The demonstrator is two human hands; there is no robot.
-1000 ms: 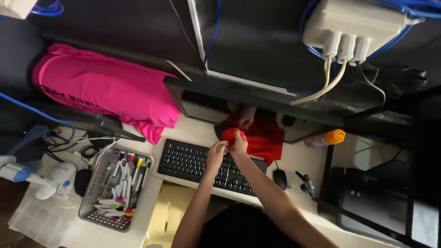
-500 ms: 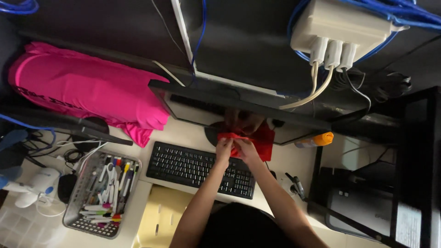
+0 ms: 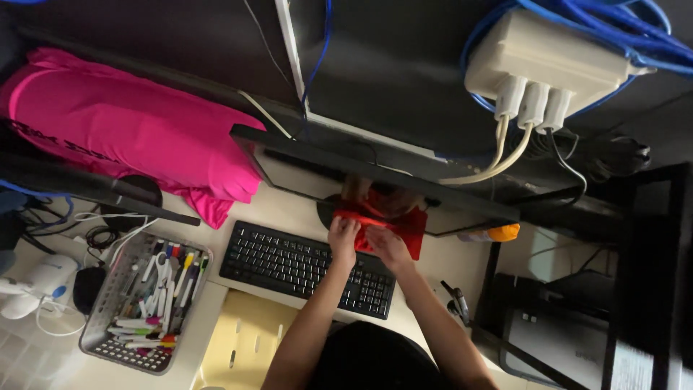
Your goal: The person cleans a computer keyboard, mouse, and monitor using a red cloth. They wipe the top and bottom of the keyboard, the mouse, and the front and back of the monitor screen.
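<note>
Here, left hand (image 3: 343,237) and right hand (image 3: 384,244) both grasping red cloth (image 3: 404,225), long axis left-right, above keyboard (image 3: 307,267).

Soft red cloth (image 3: 393,225) at twelve o'clock of the matt black plastic keyboard (image 3: 303,267); the pale worktop (image 3: 289,213) looks smooth.

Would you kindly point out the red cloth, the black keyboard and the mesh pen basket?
red cloth (image 3: 406,230), head view, on its right half.
black keyboard (image 3: 289,263), head view, middle keys.
mesh pen basket (image 3: 126,352), head view, near rim.
</note>
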